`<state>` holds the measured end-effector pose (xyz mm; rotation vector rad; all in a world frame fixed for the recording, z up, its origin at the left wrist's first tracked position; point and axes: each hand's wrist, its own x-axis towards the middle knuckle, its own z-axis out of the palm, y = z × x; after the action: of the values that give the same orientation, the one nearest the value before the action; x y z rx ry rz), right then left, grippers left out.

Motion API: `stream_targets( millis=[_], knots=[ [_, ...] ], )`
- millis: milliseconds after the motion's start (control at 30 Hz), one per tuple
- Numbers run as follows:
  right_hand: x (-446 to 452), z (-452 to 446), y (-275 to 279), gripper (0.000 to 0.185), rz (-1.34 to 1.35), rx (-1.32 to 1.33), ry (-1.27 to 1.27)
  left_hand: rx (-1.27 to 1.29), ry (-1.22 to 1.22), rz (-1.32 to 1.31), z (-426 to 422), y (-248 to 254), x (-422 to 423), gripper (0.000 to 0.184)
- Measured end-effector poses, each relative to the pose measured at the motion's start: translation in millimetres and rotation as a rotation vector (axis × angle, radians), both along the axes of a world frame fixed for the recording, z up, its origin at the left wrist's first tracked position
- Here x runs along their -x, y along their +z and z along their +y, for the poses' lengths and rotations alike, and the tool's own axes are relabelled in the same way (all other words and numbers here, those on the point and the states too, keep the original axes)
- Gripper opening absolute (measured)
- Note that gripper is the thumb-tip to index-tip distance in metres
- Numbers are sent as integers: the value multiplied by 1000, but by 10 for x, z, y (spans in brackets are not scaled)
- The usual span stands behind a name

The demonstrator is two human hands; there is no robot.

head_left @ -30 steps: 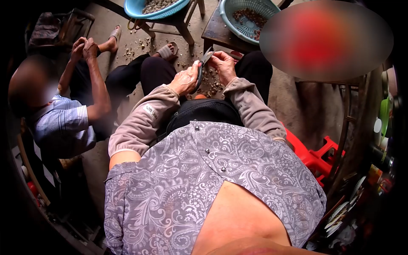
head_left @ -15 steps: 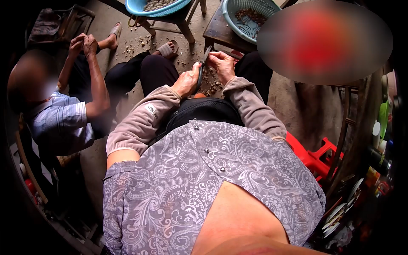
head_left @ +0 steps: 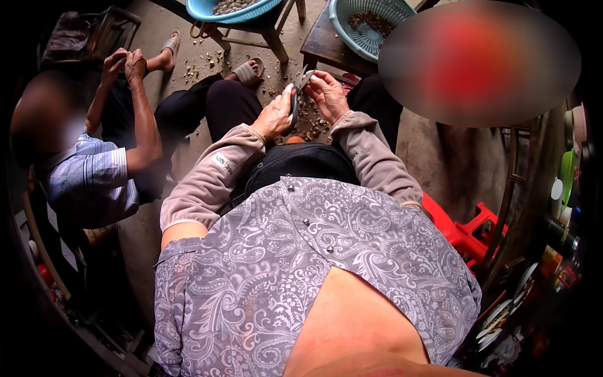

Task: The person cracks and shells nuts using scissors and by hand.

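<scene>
Black-handled scissors [head_left: 294, 108] are gripped in my left hand [head_left: 274, 118], over the gap between my knees. Their blades [head_left: 306, 80] point up and away from me and stand apart. Just to the right, my right hand [head_left: 329, 97] has its thumb and fingertips pinched together close beside the blades. Whatever it holds is too small to name. Grey-brown sleeve covers [head_left: 210, 171] reach over both forearms. Beneath the hands, bits of shell or husk [head_left: 309, 125] lie scattered on the floor.
A blue basin [head_left: 235, 14] of small roundish pieces rests on a stool at the top. A light-blue colander [head_left: 358, 41] with brown pieces stands on a wooden stool [head_left: 317, 47]. A co-worker [head_left: 88, 169] sits at left, hands together. A red plastic stool [head_left: 471, 229] is at right.
The scissor blades have spread apart, and the fingers of my left hand have loosened on the handles. My right hand has shifted slightly, still pinching.
</scene>
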<state>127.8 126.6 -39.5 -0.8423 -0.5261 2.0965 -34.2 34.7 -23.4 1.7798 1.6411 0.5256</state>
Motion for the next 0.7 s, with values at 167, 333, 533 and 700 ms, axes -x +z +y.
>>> stream_targets(
  millis=[167, 333, 533, 700],
  knots=[
    [36, -14, -17, 14, -24, -45, 9, -17, -1, 64, -3, 72, -40, 65],
    [27, -14, 7, 11, -64, -54, 21, 15, -17, 72, -11, 69, -23, 64],
    [29, -13, 47, 10, -110, -66, 38, -48, -66, 44, -26, 9, 3, 65],
    [10, -14, 32, 10, -186, -76, 30, 116, -83, -139, -34, 208, -8, 59]
  ],
)
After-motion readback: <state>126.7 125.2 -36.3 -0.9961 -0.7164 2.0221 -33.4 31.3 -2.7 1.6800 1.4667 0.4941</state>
